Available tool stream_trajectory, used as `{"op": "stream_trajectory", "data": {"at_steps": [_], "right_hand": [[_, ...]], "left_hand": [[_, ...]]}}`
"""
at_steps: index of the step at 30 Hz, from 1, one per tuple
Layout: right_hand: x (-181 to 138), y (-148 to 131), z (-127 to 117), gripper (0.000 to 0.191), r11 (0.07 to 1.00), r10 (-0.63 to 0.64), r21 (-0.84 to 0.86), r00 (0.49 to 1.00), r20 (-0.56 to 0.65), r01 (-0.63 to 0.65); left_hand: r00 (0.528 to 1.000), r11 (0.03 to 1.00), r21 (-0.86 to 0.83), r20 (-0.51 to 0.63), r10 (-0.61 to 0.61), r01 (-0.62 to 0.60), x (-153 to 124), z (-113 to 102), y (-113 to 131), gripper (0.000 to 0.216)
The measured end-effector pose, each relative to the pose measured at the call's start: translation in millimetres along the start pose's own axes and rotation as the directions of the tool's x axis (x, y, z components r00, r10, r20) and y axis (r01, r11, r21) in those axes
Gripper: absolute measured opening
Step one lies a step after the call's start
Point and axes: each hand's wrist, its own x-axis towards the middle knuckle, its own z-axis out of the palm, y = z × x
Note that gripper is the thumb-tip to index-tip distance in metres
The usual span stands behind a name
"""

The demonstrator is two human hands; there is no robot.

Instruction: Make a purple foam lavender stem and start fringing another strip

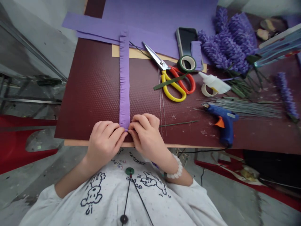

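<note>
A long purple fringed paper strip (124, 75) lies lengthwise on the dark red table (94, 88), running away from me. Both hands pinch its near end at the table's front edge. My left hand (105, 141) is closed with fingertips on the strip's left side. My right hand (146, 135), with a white bead bracelet at the wrist, is closed with thumb and fingers on the strip's right side. The very end of the strip is hidden under my fingers.
Yellow and orange scissors (171, 78), a green tape roll (187, 63), a phone (185, 39), a white glue bottle (213, 83), a blue glue gun (223, 121), thin wires (244, 106) and finished purple paper flowers (230, 40) lie to the right. Purple paper sheets (150, 18) lie at the back.
</note>
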Motion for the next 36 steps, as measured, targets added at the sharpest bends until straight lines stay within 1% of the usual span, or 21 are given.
{"op": "stream_trajectory", "data": {"at_steps": [3, 6, 9, 11, 14, 17, 21, 24, 26, 29, 32, 36], "right_hand": [[6.2, -1.5, -4.3, 0.012, 0.997, 0.055, 0.048, 0.997, 0.059, -0.057], [11.2, -3.1, -8.1, 0.011, 0.987, 0.117, 0.098, 0.989, 0.092, -0.126], [10.8, -2.5, -9.4, 0.011, 0.979, 0.156, 0.123, 0.985, 0.073, -0.164], [6.8, -0.5, -8.4, 0.01, 0.979, 0.151, 0.131, 0.988, 0.029, -0.153], [-1.4, 3.9, -5.4, 0.011, 0.988, 0.123, 0.105, 0.991, -0.059, -0.117], [-6.9, 7.0, -2.6, 0.01, 0.998, 0.05, 0.04, 0.99, -0.133, -0.045], [-6.0, 8.0, -0.6, 0.011, 0.994, -0.101, -0.058, 0.978, -0.18, 0.092], [-3.1, 8.6, 0.6, 0.01, 0.987, -0.141, -0.098, 0.972, -0.186, 0.124], [-1.2, 9.1, 1.2, 0.011, 0.984, -0.153, -0.119, 0.974, -0.166, 0.135], [2.8, 8.0, 0.7, 0.012, 0.978, -0.169, -0.142, 0.982, -0.088, 0.155], [10.1, 4.4, -2.4, 0.014, 0.982, -0.148, -0.121, 0.989, 0.007, 0.147], [21.1, -0.4, -8.1, 0.013, 0.991, -0.092, -0.088, 0.989, 0.117, 0.103]], "left_hand": [[1.0, 1.0, 0.016, 0.012, 0.018, -0.018, 1.9, 0.4, 0.4, 0.002], [0.999, 1.0, 0.024, 0.031, -0.013, 0.012, 3.4, 2.0, 3.2, 0.004], [0.995, 0.996, 0.025, 0.053, -0.085, 0.083, 4.6, 3.1, 7.7, 0.004], [0.989, 0.99, 0.039, 0.049, -0.139, 0.137, 5.5, 3.2, 10.8, 0.003], [0.978, 0.977, 0.071, 0.037, -0.206, 0.203, 7.0, 3.4, 14.1, 0.004], [0.968, 0.967, 0.075, 0.04, -0.248, 0.244, 9.3, 4.1, 15.4, 0.007], [0.952, 0.956, 0.076, 0.096, -0.289, 0.283, 13.2, 3.8, 15.0, 0.008], [0.947, 0.954, 0.085, 0.125, -0.296, 0.287, 14.5, 2.6, 14.3, 0.008], [0.949, 0.957, 0.087, 0.132, -0.287, 0.277, 13.5, 1.9, 13.6, 0.008], [0.956, 0.965, 0.075, 0.132, -0.261, 0.253, 9.3, 1.0, 12.3, 0.007], [0.969, 0.972, 0.066, 0.086, -0.231, 0.226, 4.2, 0.0, 10.4, 0.005], [0.987, 0.984, 0.07, 0.013, -0.163, 0.162, 0.2, -0.6, 7.6, 0.004]]}}
